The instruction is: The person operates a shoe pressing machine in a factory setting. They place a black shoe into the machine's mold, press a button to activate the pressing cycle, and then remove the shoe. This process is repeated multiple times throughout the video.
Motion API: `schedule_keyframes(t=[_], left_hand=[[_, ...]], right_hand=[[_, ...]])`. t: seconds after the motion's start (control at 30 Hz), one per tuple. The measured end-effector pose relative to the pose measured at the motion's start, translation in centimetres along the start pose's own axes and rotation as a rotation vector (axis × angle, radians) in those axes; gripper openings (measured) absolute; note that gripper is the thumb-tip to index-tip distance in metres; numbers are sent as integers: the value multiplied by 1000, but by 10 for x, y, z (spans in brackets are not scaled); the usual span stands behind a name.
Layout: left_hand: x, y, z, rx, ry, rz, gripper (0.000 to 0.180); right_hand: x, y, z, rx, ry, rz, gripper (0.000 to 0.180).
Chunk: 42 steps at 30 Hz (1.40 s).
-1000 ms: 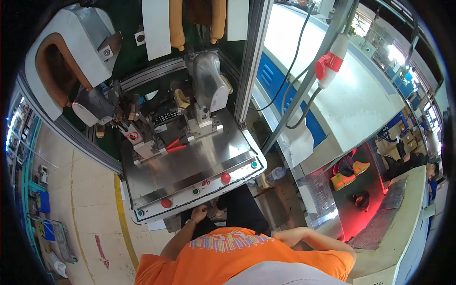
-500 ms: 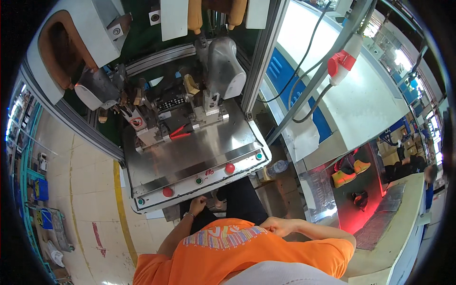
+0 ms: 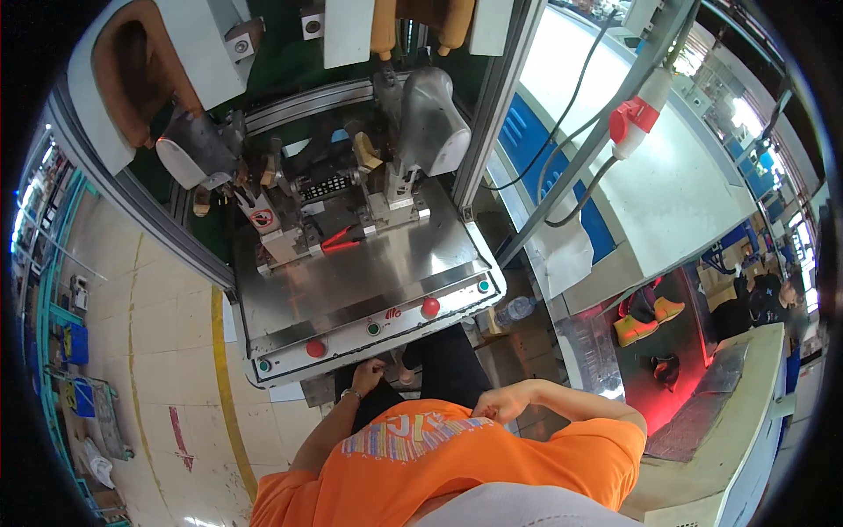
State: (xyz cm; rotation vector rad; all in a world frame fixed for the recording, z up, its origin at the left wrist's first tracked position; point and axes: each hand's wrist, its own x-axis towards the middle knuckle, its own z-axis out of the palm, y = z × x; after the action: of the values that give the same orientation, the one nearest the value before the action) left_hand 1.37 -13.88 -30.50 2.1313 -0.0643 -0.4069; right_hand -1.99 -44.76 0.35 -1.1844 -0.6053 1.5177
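Observation:
My left hand (image 3: 369, 376) rests low over my dark trousers, below the front edge of a machine. Its fingers are curled, and whatever they may hold is hidden. Against my belly, my right hand (image 3: 500, 403) is closed on the front of my orange shirt (image 3: 413, 435), its elbow bent outward. Ahead stands the machine with a bare metal bed (image 3: 351, 277) and a white front panel. A pair of red-handled pliers (image 3: 339, 240) lies on the bed, away from both hands. Behind it are a left metal form (image 3: 195, 154) and a right metal form (image 3: 432, 123), both rounded.
Two red buttons (image 3: 429, 306) and several green ones line the panel. Aluminium posts (image 3: 145, 189) frame the machine. At right, yellow-orange shoes (image 3: 648, 323) lie on a red-lit conveyor beside a white cabinet (image 3: 667, 202). Beyond it is a person in dark clothes (image 3: 766, 300). A plastic bottle (image 3: 515, 309) lies below.
My right hand has moved slightly up and left, still at the shirt. The left hand has barely moved. The machine appears shifted a little to the right, and the far person's posture has changed.

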Motion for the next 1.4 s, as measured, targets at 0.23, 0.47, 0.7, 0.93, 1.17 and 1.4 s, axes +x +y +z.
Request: schedule_keyframes(t=[0.23, 0.47, 0.7, 0.93, 1.17, 1.4], left_hand=[[-2, 6, -3, 95, -10, 32, 20], [2, 1, 2, 129, -35, 23, 20], [3, 16, -1, 278, -9, -37, 26], [-5, 5, 1, 197, 59, 9, 20], [2, 7, 7, 90, 118, -21, 20], [15, -14, 15, 11, 132, -100, 21]], right_hand=[[-8, 26, -17, -97, -76, 146, 14], [-16, 46, -63, 59, 543, -94, 10], [18, 124, -118, -287, 1376, -224, 10], [9, 66, -198, -469, 2250, -427, 14], [44, 92, -234, -486, 2282, 190, 30], [47, 87, -227, -587, 2352, 297, 27]])
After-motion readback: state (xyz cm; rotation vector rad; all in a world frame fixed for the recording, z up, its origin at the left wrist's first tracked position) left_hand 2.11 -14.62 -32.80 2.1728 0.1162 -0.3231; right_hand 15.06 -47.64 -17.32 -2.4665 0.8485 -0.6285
